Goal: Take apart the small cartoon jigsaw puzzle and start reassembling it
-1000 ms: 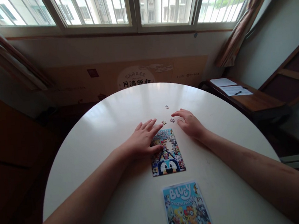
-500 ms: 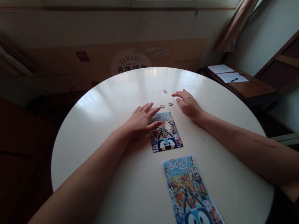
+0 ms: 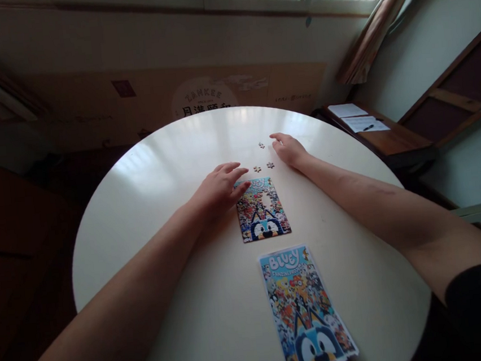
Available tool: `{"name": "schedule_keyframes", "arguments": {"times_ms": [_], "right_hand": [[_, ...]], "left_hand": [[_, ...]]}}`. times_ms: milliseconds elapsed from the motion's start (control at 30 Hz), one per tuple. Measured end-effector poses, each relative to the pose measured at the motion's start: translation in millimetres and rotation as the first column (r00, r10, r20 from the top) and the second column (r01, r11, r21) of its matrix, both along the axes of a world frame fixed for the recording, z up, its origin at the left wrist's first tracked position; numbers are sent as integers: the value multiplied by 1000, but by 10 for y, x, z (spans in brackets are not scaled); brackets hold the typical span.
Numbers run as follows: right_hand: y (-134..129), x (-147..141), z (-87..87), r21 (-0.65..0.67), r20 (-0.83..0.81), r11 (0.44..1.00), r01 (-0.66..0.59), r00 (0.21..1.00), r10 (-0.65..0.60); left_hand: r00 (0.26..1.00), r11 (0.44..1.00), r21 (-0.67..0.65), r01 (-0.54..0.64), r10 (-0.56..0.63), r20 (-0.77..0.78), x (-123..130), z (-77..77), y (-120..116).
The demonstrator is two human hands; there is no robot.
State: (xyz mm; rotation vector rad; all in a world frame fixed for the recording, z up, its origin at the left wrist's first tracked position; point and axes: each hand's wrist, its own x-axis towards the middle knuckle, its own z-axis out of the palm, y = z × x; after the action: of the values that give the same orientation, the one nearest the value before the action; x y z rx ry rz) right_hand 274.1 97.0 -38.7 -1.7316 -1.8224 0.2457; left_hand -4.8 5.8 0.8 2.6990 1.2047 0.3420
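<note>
A small jigsaw puzzle (image 3: 265,215) with a blue cartoon dog's face lies flat on the white round table, with a pale gap at its upper right. My left hand (image 3: 221,189) is open at the puzzle's upper left corner, its fingers spread and thumb over the edge. Beyond the puzzle lie three loose pieces: a far jigsaw piece (image 3: 261,145), a yellowish piece (image 3: 257,169) and a darker piece (image 3: 270,165). To the right of the far piece, my right hand (image 3: 289,149) is open, index finger stretched out, with nothing visible in it.
Nearer to me lies a printed paper picture (image 3: 306,310) with the same dog design and a torn lower edge. The white table (image 3: 170,159) has a curved rim. A wooden side table (image 3: 406,133) with papers and a pen stands to the right.
My right hand has moved slightly farther away, up beside the far piece. My left hand has drawn back a little to the left, uncovering more of the puzzle. The view has shifted slightly.
</note>
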Motion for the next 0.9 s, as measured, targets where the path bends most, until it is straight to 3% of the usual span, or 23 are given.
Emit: {"name": "schedule_keyframes", "arguments": {"times_ms": [267,467,900], "right_hand": [[44,-83,-17,8,132,996,-88,988,86],[23,-24,-79,66,144,987,-145,980,135],[7,-84,-87,46,156,982,-182,972,173]], "left_hand": [[1000,999,37,28,-28,0,-9,-28,15],[997,991,105,83,-82,-13,-59,-112,57],[999,999,27,33,-33,-16,-60,-37,-12]]}}
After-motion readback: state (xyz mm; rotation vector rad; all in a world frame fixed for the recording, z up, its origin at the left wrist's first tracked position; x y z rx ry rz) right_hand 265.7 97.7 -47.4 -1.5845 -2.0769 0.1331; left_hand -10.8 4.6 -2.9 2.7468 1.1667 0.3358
